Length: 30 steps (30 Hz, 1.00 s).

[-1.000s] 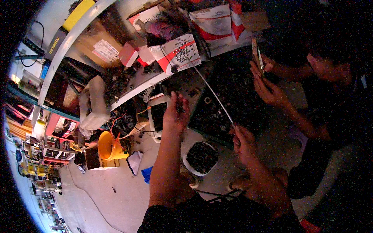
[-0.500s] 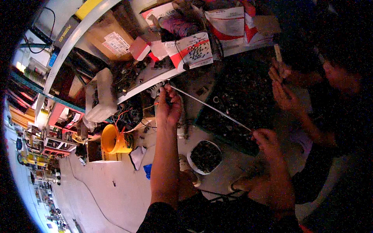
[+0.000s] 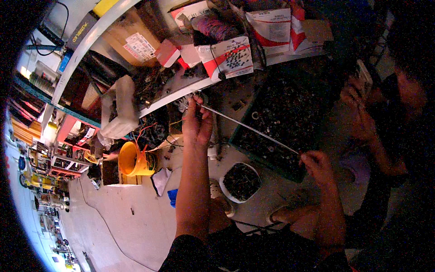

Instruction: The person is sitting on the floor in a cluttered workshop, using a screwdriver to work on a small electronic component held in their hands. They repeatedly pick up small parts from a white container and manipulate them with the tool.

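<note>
A long thin silver rod (image 3: 251,126) slants across the middle of the view. My left hand (image 3: 196,119) has its fingers closed at the rod's upper end, beside some pale, tangled metal pieces (image 3: 182,102) under the shelf edge. My right hand (image 3: 317,164) grips the lower end, to the right. Beneath the rod lies a dark tray (image 3: 285,102) full of small mixed parts, hard to make out. A white container (image 3: 240,180) of dark bits stands on the floor between my forearms.
A shelf edge (image 3: 163,98) carries cartons (image 3: 224,61) and a grimy pale block (image 3: 118,106). A yellow bucket (image 3: 136,159) and loose wires lie left of me. A co-worker's hands (image 3: 358,106) hold a flat object (image 3: 362,77) at the right, in shadow. A cable crosses the floor (image 3: 122,217).
My left hand has risen and closed on the rod's upper end, which has dropped to a flatter slant. My right hand and the co-worker's hands sit farther right in view.
</note>
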Available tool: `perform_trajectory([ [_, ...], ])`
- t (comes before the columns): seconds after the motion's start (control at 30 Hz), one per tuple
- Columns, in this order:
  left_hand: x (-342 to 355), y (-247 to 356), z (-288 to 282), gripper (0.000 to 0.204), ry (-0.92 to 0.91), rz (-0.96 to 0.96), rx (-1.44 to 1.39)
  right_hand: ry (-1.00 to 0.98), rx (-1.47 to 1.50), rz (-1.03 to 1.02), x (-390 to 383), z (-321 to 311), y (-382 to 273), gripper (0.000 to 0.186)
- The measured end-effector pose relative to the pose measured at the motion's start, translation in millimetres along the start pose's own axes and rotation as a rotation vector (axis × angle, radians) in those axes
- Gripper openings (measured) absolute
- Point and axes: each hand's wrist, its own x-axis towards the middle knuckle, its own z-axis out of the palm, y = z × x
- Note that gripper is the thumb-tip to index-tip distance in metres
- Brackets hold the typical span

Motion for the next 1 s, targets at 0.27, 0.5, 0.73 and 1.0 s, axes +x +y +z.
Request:
perform_trajectory([
  [0.27, 1, -6, 15, 0.020, 0.125, 0.088, 0.262, -0.022, -0.235, -0.128, 4, -1, 37, 0.018],
  [0.5, 8, -28, 0, 0.019, 0.078, 0.349, 0.940, -0.401, -0.037, 0.261, -11, 6, -33, 0.021],
  [0.73, 68, -67, 5, 0.025, 0.046, -0.204, 0.133, -0.764, -0.018, 0.278, -15, 30, -7, 0.020],
  [1.0, 79, -109, 66, 0.020, 0.117, -0.305, 0.261, -0.513, 0.145, 0.209, -14, 54, 13, 0.026],
])
